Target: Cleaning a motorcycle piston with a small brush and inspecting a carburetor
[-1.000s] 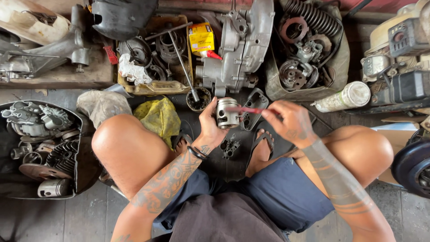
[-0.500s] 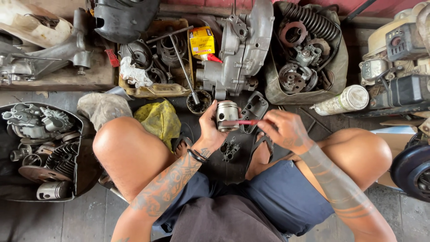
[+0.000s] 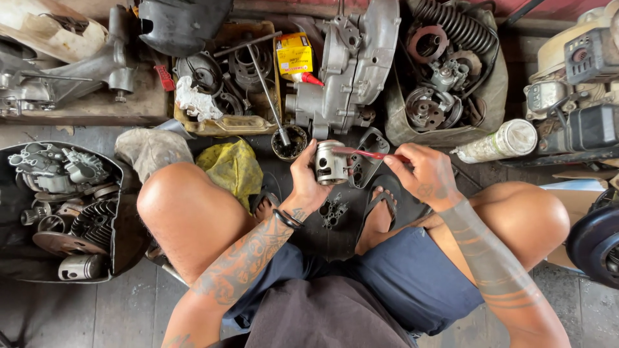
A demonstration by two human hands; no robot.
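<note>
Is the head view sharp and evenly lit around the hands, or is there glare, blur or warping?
Head view: even daylight, no glare; left hand, piston, right hand and red toothbrush sharp; edges bend slightly, wide-angle; bin interior shadowed.

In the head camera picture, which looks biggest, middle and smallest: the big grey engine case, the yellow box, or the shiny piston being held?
1. Grey engine case, clearly biggest.
2. Piston in the left hand.
3. Yellow box.
The piston and box look nearly alike, and the piston sits nearer the camera, so that order is unsure.
</note>
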